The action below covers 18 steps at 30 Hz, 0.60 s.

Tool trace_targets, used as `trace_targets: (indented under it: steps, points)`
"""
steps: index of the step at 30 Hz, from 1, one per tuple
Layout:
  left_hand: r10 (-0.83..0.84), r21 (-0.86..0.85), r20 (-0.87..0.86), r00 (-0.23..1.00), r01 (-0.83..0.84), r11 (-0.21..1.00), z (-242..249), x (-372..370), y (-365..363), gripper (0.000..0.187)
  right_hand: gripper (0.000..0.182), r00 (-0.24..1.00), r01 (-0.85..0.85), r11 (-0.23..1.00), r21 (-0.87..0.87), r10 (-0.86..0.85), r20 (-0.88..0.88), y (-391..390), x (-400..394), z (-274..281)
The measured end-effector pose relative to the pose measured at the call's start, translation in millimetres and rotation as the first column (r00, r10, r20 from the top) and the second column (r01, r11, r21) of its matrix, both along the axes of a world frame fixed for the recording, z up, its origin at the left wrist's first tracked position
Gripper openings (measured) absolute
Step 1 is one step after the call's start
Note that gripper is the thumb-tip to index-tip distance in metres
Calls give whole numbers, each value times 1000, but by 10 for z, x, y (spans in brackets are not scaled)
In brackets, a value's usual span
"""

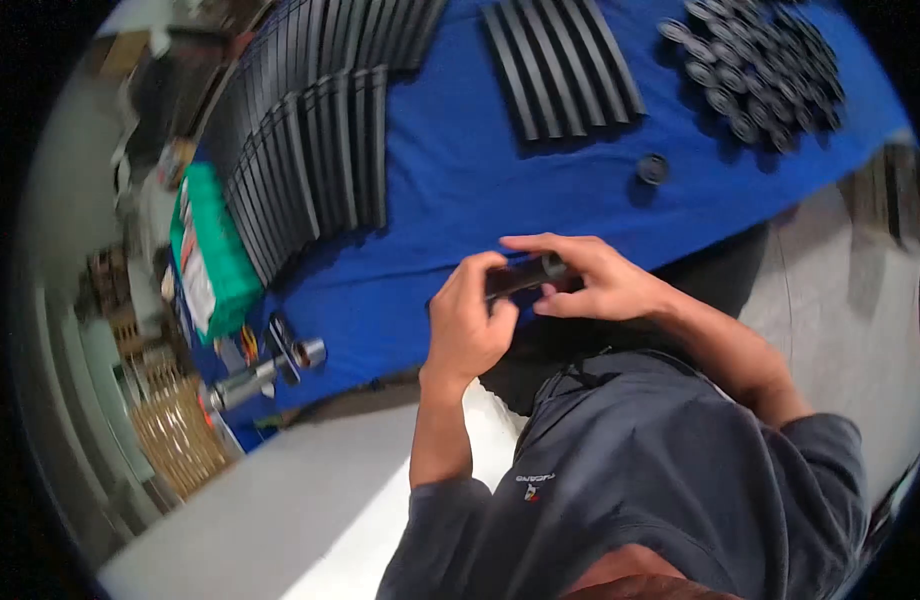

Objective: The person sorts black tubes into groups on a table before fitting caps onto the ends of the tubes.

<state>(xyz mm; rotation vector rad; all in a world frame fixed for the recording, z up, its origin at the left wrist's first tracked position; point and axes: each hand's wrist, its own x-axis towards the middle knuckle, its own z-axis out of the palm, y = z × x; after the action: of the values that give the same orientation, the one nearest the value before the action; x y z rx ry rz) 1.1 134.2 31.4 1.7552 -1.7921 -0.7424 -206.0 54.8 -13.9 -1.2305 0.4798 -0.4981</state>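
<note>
Blue cloth covers the tabletop (450, 180), ribbed with rows of flat black strips (565, 65). My left hand (468, 322) and right hand (590, 280) clamp their fingers on a short black tube (520, 275), matte, at the tabletop's near edge.

The left hand (467, 325) sits just below the middle of the view, its forearm running up from about six o'clock, bare to a pushed-up dark sleeve near the elbow. Its fingers (477, 268) curl over toward one o'clock, thumb tucked beneath, closed in a grip. The right hand (590, 280) lies just beside it at about three o'clock, palm turned down, wrist bent, its forearm coming in from five o'clock with the sleeve bunched at the elbow. Its fingers (540, 243) stretch toward nine o'clock, over the left fingertips, with the thumb pressing from below. Both hands meet close before the chest.
</note>
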Motion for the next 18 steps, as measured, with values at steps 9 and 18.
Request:
trace_targets:
  steps: [9, 18]
  points:
    - [37, -3, 69, 997, -37, 999, 5, -133, -109, 34, 39, 965, 127, 935, 330, -193, 176, -16, -100, -159]
    - [-96, 282, -111, 989, 124, 951, 72, 90, -134, 37, 40, 930, 132, 965, 225, -199, 308, 26, -71, -263]
